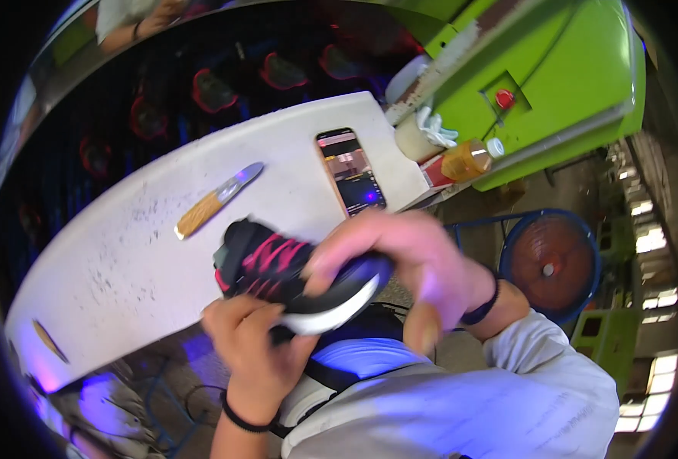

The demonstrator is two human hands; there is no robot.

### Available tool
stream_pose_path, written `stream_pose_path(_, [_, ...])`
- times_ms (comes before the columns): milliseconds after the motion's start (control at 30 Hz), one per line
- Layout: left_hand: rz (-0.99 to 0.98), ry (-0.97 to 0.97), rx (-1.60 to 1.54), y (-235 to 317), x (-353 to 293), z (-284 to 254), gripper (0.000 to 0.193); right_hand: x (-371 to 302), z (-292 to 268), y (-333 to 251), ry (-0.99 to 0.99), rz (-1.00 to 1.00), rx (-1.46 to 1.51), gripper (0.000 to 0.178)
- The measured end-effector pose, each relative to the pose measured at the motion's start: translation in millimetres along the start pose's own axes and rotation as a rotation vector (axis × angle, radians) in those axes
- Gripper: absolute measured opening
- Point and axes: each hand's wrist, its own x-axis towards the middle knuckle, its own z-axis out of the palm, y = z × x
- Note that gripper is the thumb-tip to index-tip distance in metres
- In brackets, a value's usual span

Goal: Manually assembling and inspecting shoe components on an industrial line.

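Observation:
A black sneaker (pixel 274 264) with pink laces and a white sole is held in the air in front of me, over the near edge of the white table (pixel 155 199). My left hand (pixel 251 340) grips it from below near the heel, fingertips against its side. Across the toe curves my right hand (pixel 408 264), smeared by motion, its fingers pressing on the upper and its thumb off to the side. Beyond the sneaker lies a knife (pixel 220 200) with a wooden handle. A phone (pixel 350 172) with a lit screen lies on the table past my right hand.
A green machine (pixel 560 76) with a red button (pixel 505 99) stands at the right. Near it are a tub (pixel 415 138) holding white gloves and an amber bottle (pixel 467 159). A large fan (pixel 549 264) stands behind. Another slim tool (pixel 50 341) lies at far left.

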Motion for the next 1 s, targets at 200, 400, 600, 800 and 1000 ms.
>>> stream_pose_path(200, [0.465, 0.727, -0.872, 23.2, 64.4, 37.5, 0.055, 36.4, 108.6, 20.2, -0.046, -0.492, 0.472, 0.039])
stream_pose_path(400, [-0.303, 0.222, -0.22, 41.4, -37.7, -84.6, 0.064, -4.2, 95.7, 81.2, 0.019, -0.367, -0.112, 0.052])
stream_pose_path(600, [-0.328, 0.053, -0.019, 64.9, -26.1, -78.9, 0.068, -27.5, 100.8, 69.7, 0.128, -0.379, -0.114, 0.045])
stream_pose_path(800, [-0.344, -0.018, -0.116, 70.3, -19.0, -68.9, 0.064, -34.8, 96.9, 47.6, 0.138, -0.425, -0.181, 0.044])
stream_pose_path(1000, [-0.234, -0.027, -0.182, 47.3, -33.3, -80.9, 0.059, -19.4, 88.8, 61.6, 0.065, -0.61, -0.286, 0.052])
